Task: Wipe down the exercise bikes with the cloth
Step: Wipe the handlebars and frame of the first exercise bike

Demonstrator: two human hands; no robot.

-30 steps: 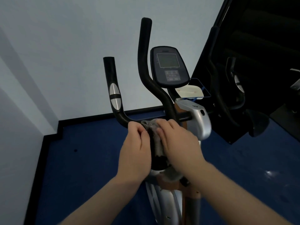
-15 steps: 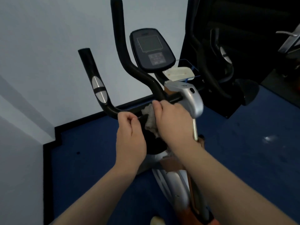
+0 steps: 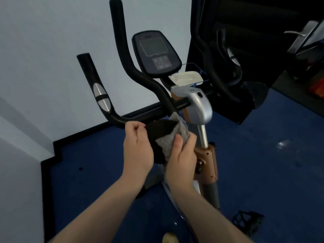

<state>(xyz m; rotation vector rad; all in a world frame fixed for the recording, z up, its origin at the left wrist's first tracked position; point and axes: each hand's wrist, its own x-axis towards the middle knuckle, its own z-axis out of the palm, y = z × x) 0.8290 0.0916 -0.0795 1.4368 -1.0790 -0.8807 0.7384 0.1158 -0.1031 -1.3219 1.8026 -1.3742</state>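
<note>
At the far left a pale grey-white wall [image 3: 43, 67] meets the dark blue carpeted floor [image 3: 87, 172] along a black skirting strip [image 3: 84, 135]. The black curved handlebar [image 3: 98, 95] of the exercise bike [image 3: 196, 104] rises above and to the left of the left hand's fingers, with a silver oval sensor pad [image 3: 102, 97] set into its upright grip.

The left hand [image 3: 138, 148] has its fingers curled, fingertips pinching the left edge of a black padded part of the bike [image 3: 158, 130] (what this part is cannot be told), just below the handlebar's horizontal bar. Directly to the right of those fingers the fluffy grey cloth [image 3: 172, 137] drapes over the black padded part, reaching up to touch the bar.

The right hand [image 3: 182, 160] grips the cloth from below, thumb lying on the front of it and fingers wrapped round its right side. Above both hands stands the black oval console [image 3: 156, 53] with a grey screen and buttons. To the right of the right hand's fingers a silver moulded housing [image 3: 198, 104] sits atop a chrome post [image 3: 203, 135], which drops into a copper-brown bracket [image 3: 207, 163]. A white flat object [image 3: 186, 78] lies in a blue wire holder behind the housing. Farther right is dark equipment [image 3: 236, 67], and a black pedal [image 3: 249, 221] near the floor.
</note>
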